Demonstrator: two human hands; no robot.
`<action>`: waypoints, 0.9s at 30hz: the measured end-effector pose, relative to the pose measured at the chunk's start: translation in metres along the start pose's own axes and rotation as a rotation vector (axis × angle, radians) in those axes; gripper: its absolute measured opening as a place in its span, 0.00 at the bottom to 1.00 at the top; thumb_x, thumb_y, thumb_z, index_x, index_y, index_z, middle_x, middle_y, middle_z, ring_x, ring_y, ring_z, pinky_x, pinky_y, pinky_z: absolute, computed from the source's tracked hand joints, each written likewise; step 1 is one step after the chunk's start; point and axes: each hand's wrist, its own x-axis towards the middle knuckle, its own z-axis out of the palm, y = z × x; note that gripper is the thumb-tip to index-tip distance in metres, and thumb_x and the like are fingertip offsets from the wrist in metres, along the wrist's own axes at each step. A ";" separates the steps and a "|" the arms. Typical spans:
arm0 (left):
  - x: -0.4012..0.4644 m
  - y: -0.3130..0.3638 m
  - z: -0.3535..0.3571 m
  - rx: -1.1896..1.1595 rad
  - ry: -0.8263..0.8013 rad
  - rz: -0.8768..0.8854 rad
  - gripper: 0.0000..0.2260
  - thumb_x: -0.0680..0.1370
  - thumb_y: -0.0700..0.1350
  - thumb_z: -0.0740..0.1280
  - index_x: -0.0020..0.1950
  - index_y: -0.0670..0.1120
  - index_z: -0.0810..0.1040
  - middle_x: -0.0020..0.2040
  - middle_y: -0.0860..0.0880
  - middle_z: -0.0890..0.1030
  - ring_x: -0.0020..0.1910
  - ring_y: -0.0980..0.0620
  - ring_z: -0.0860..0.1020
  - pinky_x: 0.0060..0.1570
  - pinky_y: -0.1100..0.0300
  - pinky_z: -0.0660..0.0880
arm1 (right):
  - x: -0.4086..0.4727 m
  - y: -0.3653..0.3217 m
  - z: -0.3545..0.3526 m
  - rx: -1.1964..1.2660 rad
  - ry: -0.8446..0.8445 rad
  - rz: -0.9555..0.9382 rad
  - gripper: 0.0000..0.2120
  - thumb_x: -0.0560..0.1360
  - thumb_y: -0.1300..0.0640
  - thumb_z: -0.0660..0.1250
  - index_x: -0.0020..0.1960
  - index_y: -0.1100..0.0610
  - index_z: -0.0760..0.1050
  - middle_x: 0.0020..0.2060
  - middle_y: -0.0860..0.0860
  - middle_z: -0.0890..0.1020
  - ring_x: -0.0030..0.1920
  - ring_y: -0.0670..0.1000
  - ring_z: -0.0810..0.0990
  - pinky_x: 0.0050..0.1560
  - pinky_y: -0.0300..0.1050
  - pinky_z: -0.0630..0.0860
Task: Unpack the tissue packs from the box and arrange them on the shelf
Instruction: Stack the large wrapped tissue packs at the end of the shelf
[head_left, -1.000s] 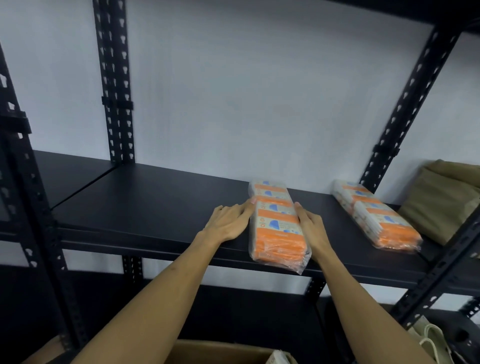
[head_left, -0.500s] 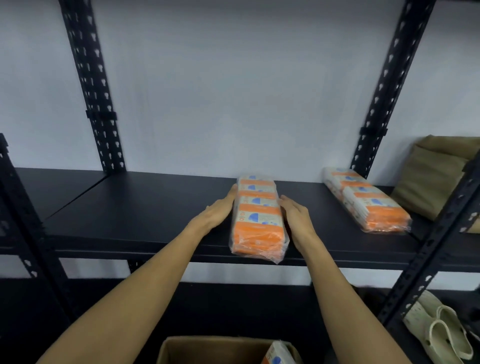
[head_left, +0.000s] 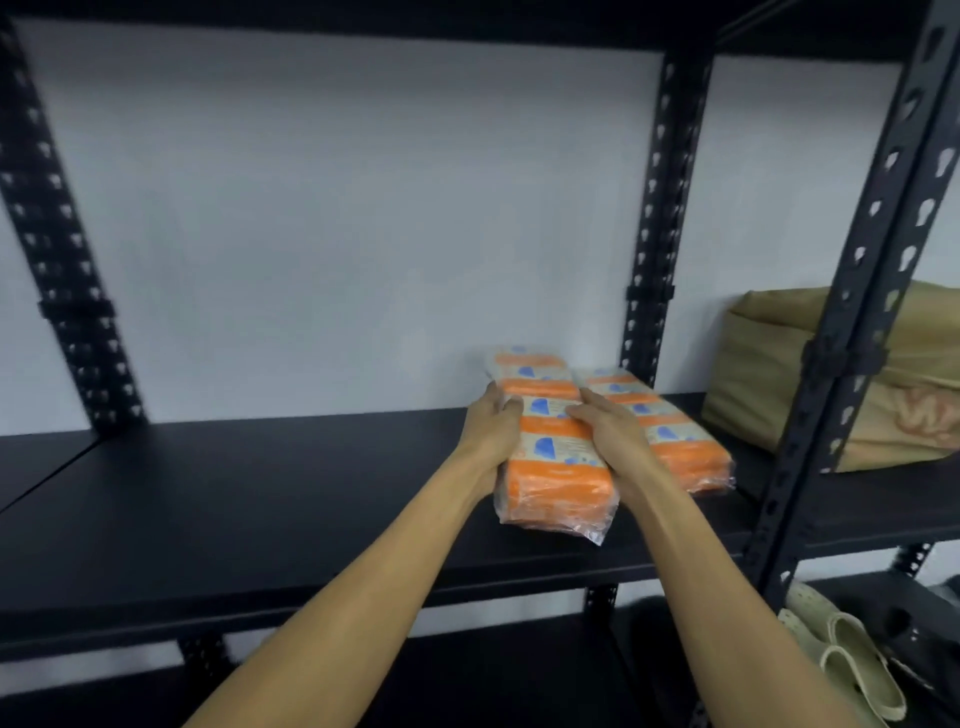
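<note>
1. Head view: your left hand (head_left: 491, 431) grips the left edge of the pack (head_left: 550, 447), fingers curled over its top.
2. Your right hand (head_left: 610, 441) holds the pack's right edge, fingers bent across the wrapper.
3. The pack lies lengthwise on the shelf (head_left: 260, 499), its near end close to the front lip; whether it rests fully flat is hard to tell, as the frame is blurred.
4. A second pack (head_left: 670, 431) lies just to its right, apparently touching it at the far end, angled a little.
5. Farther right, behind an upright, sits a tan bag (head_left: 769, 374).
6. Pale clogs (head_left: 852, 670) lie on the lower level at the near right.
</note>
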 end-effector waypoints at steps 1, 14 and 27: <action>0.006 0.004 0.013 -0.033 -0.019 -0.003 0.11 0.86 0.43 0.59 0.67 0.51 0.74 0.55 0.44 0.84 0.49 0.45 0.86 0.50 0.45 0.84 | 0.008 -0.007 -0.012 0.006 0.023 0.008 0.20 0.81 0.59 0.64 0.72 0.49 0.71 0.51 0.53 0.83 0.45 0.53 0.86 0.38 0.44 0.82; 0.108 -0.008 0.133 -0.112 0.064 -0.033 0.22 0.85 0.45 0.56 0.80 0.52 0.59 0.62 0.43 0.79 0.52 0.43 0.84 0.51 0.43 0.83 | 0.008 -0.004 -0.107 -0.227 0.350 -0.206 0.10 0.82 0.50 0.65 0.58 0.54 0.78 0.47 0.50 0.85 0.41 0.46 0.84 0.39 0.42 0.78; 0.130 -0.023 0.162 0.088 -0.073 -0.110 0.26 0.82 0.57 0.57 0.78 0.55 0.52 0.63 0.45 0.79 0.54 0.44 0.83 0.58 0.43 0.80 | 0.015 0.062 -0.109 -0.403 0.517 -0.389 0.34 0.78 0.28 0.54 0.79 0.37 0.48 0.75 0.46 0.69 0.72 0.53 0.70 0.72 0.63 0.67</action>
